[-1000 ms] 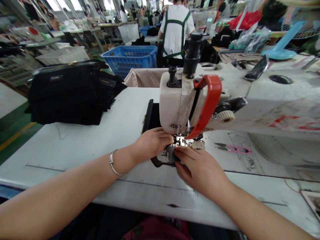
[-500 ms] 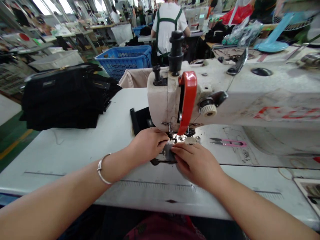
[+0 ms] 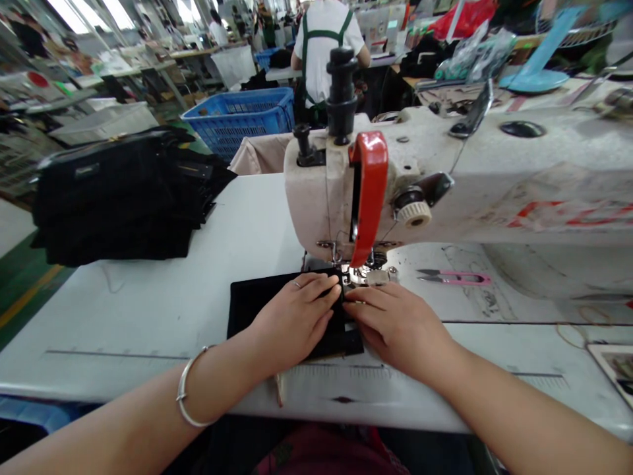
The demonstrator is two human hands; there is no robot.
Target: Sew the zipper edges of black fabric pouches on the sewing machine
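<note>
A flat black fabric piece (image 3: 252,316) lies on the white sewing table (image 3: 148,316), its right end running in under the presser foot (image 3: 359,274) of a cream industrial sewing machine (image 3: 336,198). My left hand (image 3: 291,323) presses on it, fingertips close to the foot. My right hand (image 3: 395,326) holds its right end from the near side, fingers pointing at the needle area. The needle itself is hidden by the machine and fingers. A red guard (image 3: 368,191) hangs on the machine's head.
Pink-handled thread snips (image 3: 455,278) lie right of the foot. A stack of black bags (image 3: 113,204) sits at the table's left. Behind stands a blue plastic basket (image 3: 237,122), and a co-worker in a green-strapped apron (image 3: 324,59) sits farther on.
The black piece has swung round and now lies flat toward me, spreading left under both hands. My view has shifted slightly, and my left hand has moved nearer the table's front edge.
</note>
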